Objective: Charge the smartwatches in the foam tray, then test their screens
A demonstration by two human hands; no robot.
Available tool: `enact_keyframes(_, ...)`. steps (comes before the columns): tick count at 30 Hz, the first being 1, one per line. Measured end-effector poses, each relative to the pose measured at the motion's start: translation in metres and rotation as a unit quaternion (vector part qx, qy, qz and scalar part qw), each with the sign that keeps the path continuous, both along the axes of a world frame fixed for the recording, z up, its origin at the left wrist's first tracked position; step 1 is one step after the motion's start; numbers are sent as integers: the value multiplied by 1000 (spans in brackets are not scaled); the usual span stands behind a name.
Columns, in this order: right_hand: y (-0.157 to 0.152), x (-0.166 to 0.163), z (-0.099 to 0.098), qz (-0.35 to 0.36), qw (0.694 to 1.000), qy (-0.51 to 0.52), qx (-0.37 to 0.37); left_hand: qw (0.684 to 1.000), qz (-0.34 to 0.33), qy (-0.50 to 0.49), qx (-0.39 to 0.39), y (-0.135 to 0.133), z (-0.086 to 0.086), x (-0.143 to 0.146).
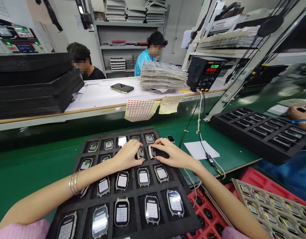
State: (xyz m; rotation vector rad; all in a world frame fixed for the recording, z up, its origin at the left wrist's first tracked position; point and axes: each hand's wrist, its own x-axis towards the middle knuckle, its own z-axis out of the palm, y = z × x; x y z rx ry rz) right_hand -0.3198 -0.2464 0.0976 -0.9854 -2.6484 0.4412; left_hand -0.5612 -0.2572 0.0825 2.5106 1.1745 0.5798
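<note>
A black foam tray (136,177) lies before me, its compartments holding several strapless smartwatches, many with lit screens. My left hand (128,154) reaches over the far half of the tray, thumb and fingers closed around the sides of one smartwatch (141,152). Just right of it, my right hand (173,154) pinches a second smartwatch (152,152), which is tilted on edge. Whether either watch is lifted off the foam I cannot tell. Another small watch (170,138) lies on the green bench behind my right hand.
Beyond the bench, a shelf (98,96) carries a phone (122,87), stacked plastic trays (162,76) and a power supply (206,73). White paper (202,150) and cables lie at right. Red (205,202) and beige trays (272,205) sit lower right. A co-worker's hand (300,114) is near another black tray (257,131).
</note>
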Motion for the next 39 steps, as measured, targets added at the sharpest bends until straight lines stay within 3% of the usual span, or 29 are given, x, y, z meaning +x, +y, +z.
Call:
enact_keyframes(6, 0, -8, 9, 20, 996, -76, 39, 998, -24, 59, 13, -11, 10, -5)
enact_keyframes(15, -1, -13, 9, 6, 993, -93, 72, 995, -33, 90, 8, -30, 22, 3)
enact_keyframes(22, -15, -12, 31, 3, 985, -128, 112, 969, -64, 235, 41, -66, 39, 15)
enact_keyframes(27, -43, -1, 46, 129, 967, -203, 83, 960, -65, 270, 45, -75, 31, 22)
enact_keyframes(31, -51, -1, 40, 130, 957, -245, 83, 961, -54, 269, 24, -69, 15, 24)
enact_keyframes(39, -54, -4, 31, 137, 945, -277, 110, 992, -30, 60, -111, -56, -5, 13)
